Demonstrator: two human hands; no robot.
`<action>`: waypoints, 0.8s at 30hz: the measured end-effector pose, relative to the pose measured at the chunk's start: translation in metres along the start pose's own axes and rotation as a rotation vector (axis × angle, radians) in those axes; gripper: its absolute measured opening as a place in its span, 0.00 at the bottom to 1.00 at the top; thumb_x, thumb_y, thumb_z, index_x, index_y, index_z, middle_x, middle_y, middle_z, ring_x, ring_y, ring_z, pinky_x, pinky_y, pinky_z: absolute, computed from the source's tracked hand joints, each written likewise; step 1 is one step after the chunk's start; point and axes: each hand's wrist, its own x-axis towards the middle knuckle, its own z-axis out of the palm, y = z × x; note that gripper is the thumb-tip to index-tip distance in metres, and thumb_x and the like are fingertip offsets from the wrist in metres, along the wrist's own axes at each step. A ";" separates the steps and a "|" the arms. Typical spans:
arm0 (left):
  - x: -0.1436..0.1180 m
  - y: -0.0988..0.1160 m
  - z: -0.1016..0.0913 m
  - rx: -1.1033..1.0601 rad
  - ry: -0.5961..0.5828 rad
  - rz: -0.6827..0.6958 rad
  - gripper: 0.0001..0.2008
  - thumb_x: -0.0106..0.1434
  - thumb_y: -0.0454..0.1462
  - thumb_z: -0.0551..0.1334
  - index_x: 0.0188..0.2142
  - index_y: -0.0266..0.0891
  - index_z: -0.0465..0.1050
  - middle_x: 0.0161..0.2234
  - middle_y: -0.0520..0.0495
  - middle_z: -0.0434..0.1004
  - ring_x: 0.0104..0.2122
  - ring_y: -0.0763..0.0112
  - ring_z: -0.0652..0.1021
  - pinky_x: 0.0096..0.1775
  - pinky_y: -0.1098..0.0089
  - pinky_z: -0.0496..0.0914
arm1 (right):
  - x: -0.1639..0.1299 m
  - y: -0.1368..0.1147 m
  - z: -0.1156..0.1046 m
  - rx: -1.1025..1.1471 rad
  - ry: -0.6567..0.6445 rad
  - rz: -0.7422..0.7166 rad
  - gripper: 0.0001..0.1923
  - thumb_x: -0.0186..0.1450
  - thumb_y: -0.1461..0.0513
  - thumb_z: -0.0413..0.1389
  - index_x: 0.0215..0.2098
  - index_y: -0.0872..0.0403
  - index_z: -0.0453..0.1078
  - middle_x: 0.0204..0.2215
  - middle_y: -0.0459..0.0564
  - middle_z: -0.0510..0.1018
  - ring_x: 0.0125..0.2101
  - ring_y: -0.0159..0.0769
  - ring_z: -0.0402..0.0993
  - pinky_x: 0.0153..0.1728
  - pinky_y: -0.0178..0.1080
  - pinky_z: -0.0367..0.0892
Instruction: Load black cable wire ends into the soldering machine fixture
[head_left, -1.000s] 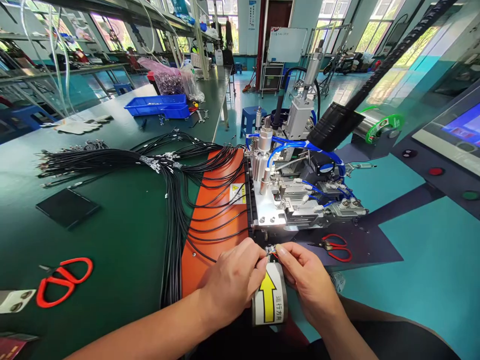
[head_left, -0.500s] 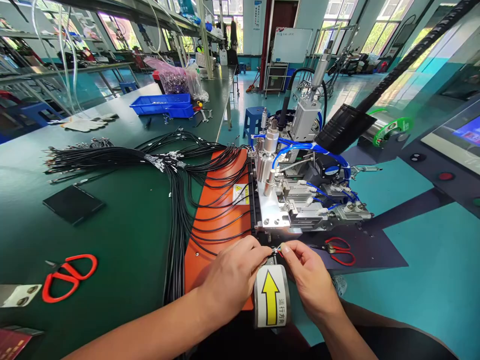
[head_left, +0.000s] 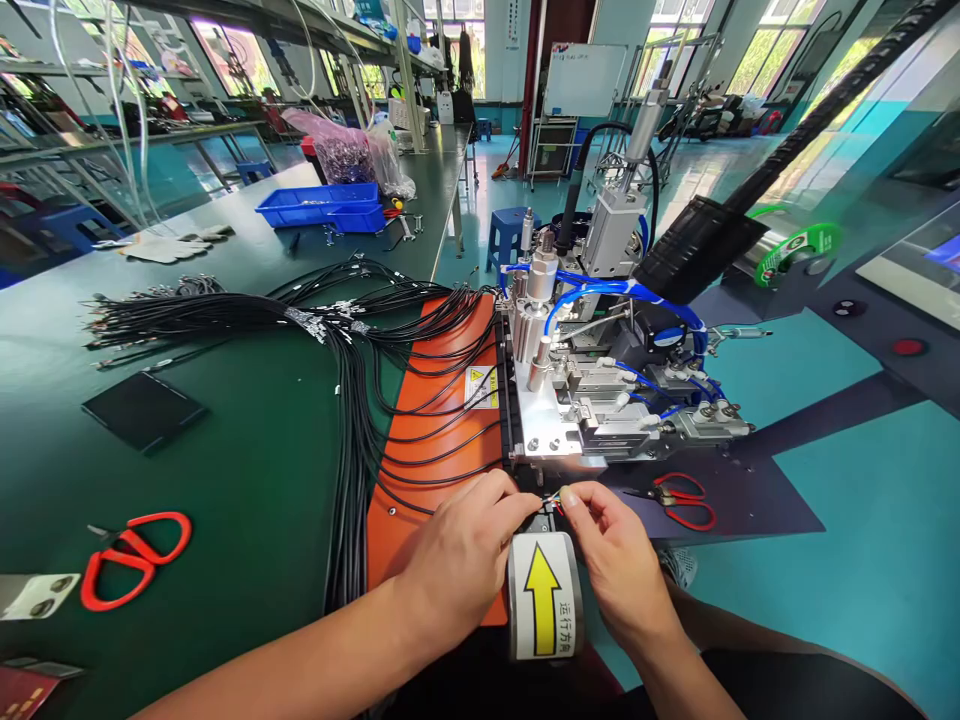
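My left hand (head_left: 466, 545) is closed in a pinch at the end of a black cable, most of which the hand hides. Fine coloured wires (head_left: 553, 498) come out beside its fingertips. Thumb and forefinger of my right hand (head_left: 616, 560) are pressed together on these wires from the other side. Just below the fingertips is a rounded metal part with a yellow arrow label (head_left: 544, 595). Beyond them stands a metal fixture (head_left: 547, 410) with cylinders and blue air tubes. Several black cables (head_left: 435, 440) run across an orange plate (head_left: 397, 545) towards the fixture's track.
Red-handled scissors (head_left: 139, 560) lie on the green table (head_left: 255, 500) at left. Another red-handled pair (head_left: 682, 500) rests right of my hands. A black pad (head_left: 145, 410), a blue tray (head_left: 322, 208) and a solder spool (head_left: 799, 255) are farther off. A thick black hose (head_left: 810, 125) slants overhead.
The camera view has shifted very slightly. Both hands keep almost the same pose at the wires, with only small movement at the right fingertips.
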 end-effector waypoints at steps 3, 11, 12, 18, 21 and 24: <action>0.000 -0.001 0.001 0.012 0.005 0.001 0.13 0.64 0.27 0.60 0.46 0.41 0.75 0.38 0.47 0.73 0.36 0.66 0.73 0.37 0.69 0.70 | -0.001 0.002 -0.001 -0.037 0.017 -0.004 0.19 0.66 0.47 0.57 0.36 0.55 0.72 0.27 0.46 0.71 0.27 0.33 0.65 0.27 0.33 0.63; 0.000 0.000 0.000 0.077 -0.006 0.013 0.11 0.64 0.28 0.61 0.44 0.40 0.75 0.36 0.47 0.72 0.35 0.65 0.73 0.37 0.67 0.71 | 0.000 0.005 -0.001 -0.125 0.048 -0.017 0.20 0.66 0.46 0.55 0.36 0.55 0.72 0.27 0.46 0.72 0.27 0.33 0.65 0.27 0.33 0.63; 0.001 0.001 0.000 0.102 -0.013 0.013 0.11 0.64 0.28 0.60 0.44 0.40 0.75 0.36 0.47 0.72 0.35 0.65 0.73 0.37 0.67 0.71 | 0.000 0.005 -0.001 -0.136 0.052 -0.017 0.20 0.66 0.46 0.55 0.36 0.55 0.72 0.27 0.46 0.72 0.27 0.33 0.65 0.27 0.33 0.63; 0.002 0.005 0.000 0.286 -0.060 0.008 0.09 0.66 0.32 0.59 0.44 0.41 0.75 0.36 0.46 0.72 0.35 0.62 0.72 0.36 0.63 0.71 | 0.000 0.003 -0.001 -0.200 0.074 -0.015 0.21 0.67 0.46 0.54 0.34 0.55 0.72 0.26 0.47 0.73 0.26 0.33 0.65 0.27 0.33 0.62; 0.003 0.007 -0.001 0.339 -0.071 0.012 0.10 0.67 0.32 0.58 0.44 0.41 0.75 0.37 0.46 0.71 0.35 0.62 0.72 0.36 0.62 0.71 | 0.000 0.004 0.001 -0.212 0.083 -0.023 0.20 0.67 0.46 0.54 0.34 0.55 0.72 0.27 0.47 0.73 0.27 0.33 0.66 0.27 0.33 0.63; 0.003 0.007 -0.002 0.345 -0.076 0.027 0.10 0.68 0.32 0.57 0.44 0.41 0.76 0.37 0.45 0.71 0.35 0.61 0.71 0.36 0.62 0.71 | 0.001 0.007 0.002 -0.225 0.092 -0.012 0.21 0.67 0.45 0.53 0.34 0.54 0.71 0.26 0.46 0.72 0.26 0.33 0.65 0.27 0.33 0.63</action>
